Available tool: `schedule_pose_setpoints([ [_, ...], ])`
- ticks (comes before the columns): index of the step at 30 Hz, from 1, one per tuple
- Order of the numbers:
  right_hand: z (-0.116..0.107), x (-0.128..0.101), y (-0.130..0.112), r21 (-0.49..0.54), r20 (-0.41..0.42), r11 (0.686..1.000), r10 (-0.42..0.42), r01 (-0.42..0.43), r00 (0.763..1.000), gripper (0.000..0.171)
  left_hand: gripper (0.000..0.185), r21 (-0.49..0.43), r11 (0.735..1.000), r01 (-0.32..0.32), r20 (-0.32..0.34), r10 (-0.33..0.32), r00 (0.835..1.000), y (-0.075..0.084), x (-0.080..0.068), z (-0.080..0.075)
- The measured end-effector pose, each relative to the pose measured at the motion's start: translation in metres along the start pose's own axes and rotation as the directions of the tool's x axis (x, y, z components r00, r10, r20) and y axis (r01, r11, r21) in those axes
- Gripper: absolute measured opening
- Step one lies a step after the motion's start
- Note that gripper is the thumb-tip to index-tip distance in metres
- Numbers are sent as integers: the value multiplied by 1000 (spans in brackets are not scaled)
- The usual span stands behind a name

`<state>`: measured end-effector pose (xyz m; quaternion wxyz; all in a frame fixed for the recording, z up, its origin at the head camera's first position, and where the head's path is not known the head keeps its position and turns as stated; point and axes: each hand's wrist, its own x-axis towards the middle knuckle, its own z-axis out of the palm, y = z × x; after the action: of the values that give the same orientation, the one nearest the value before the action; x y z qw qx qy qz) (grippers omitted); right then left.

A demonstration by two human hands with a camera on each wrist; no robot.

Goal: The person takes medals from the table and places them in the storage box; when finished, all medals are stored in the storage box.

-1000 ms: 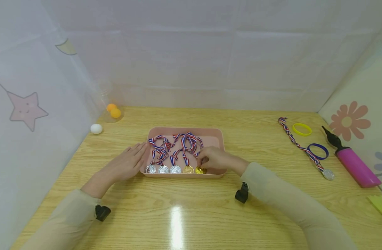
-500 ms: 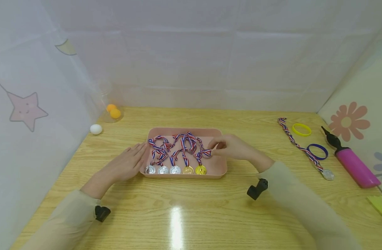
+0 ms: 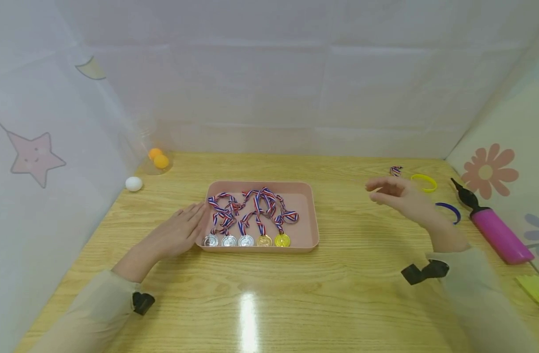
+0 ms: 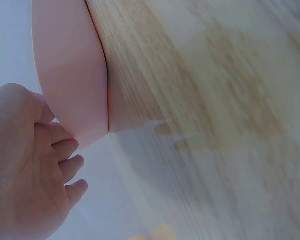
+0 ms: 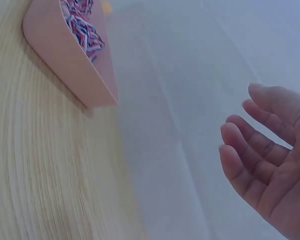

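Head view: pink tray [image 3: 311,196] long axis left-right; left hand [image 3: 181,230] flat against it, right hand [image 3: 397,196] empty, relaxed, well right of tray

white ball [image 3: 134,183] | orange balls [image 3: 158,157], maybe in cup | pink pump [image 3: 499,233]

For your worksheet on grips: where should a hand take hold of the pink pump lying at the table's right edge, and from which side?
Grip the pink pump around its cylindrical pink barrel, coming from above. It lies flat, and the black nozzle end looks too narrow for a firm hold.
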<state>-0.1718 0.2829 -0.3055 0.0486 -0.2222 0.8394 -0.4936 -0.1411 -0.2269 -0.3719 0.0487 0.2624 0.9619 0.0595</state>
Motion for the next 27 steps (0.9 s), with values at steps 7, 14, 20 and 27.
schedule_pose_setpoints([
  [7,-49,-45,37,-97,-242,981,139,-167,960,25,51,-3,1000,1,0,-1,1000,-2,1,2],
  [14,-81,-88,86,-203,-260,932,244,-300,934,17,51,-9,1000,7,3,-7,1000,-2,2,3],
  [20,-86,-109,110,-317,-191,847,385,-428,903,49,50,-8,1000,8,-1,-8,1000,-2,2,3],
  [27,-87,-122,129,-375,-153,833,376,-406,914,44,50,2,1000,-1,-10,1,1000,-1,2,2],
])
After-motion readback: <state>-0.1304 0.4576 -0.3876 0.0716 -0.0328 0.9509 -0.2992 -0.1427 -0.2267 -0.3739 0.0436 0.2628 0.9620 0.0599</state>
